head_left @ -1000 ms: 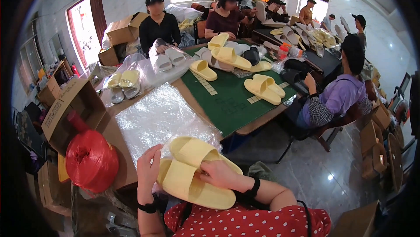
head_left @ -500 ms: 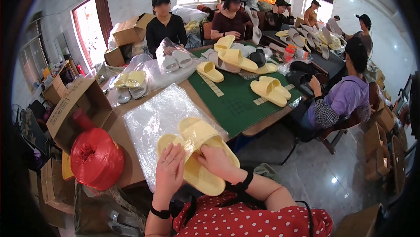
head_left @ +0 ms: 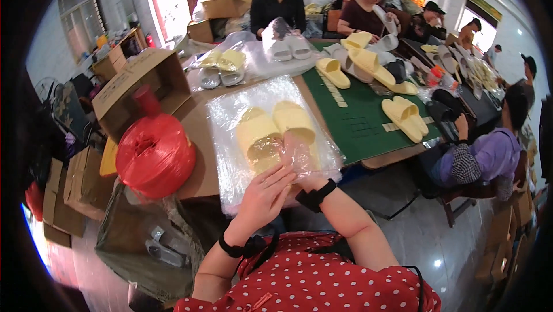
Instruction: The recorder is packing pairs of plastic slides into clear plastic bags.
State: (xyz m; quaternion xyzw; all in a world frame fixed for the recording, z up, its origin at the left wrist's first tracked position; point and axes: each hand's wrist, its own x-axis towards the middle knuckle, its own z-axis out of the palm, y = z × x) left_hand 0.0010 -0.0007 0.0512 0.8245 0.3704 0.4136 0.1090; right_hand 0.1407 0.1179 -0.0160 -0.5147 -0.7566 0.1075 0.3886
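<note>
On the near edge of a brown work table point(head_left: 196, 122), seen from the head camera looking down, a pair of pale yellow foam slippers point(head_left: 275, 133) lies side by side, toes pointing away, inside a clear crinkled plastic bag point(head_left: 242, 110) that sits on a stack of similar bags. The right hand point(head_left: 296, 159) is pushed into the bag's mouth, resting against the heel ends of the slippers, its fingers blurred by the film, so I cannot tell whether it is clenched on them or only pressing. The left hand point(head_left: 262, 197) lies flat with loose fingers on the bag's near edge, just below the slippers, pinning the plastic rather than gripping it. To do this well, it seems wise to keep the opening held still while the pair slides in level. A large red spool of plastic twine point(head_left: 155, 153) stands just to the left, and an open cardboard box point(head_left: 141, 81) beyond it.
</note>
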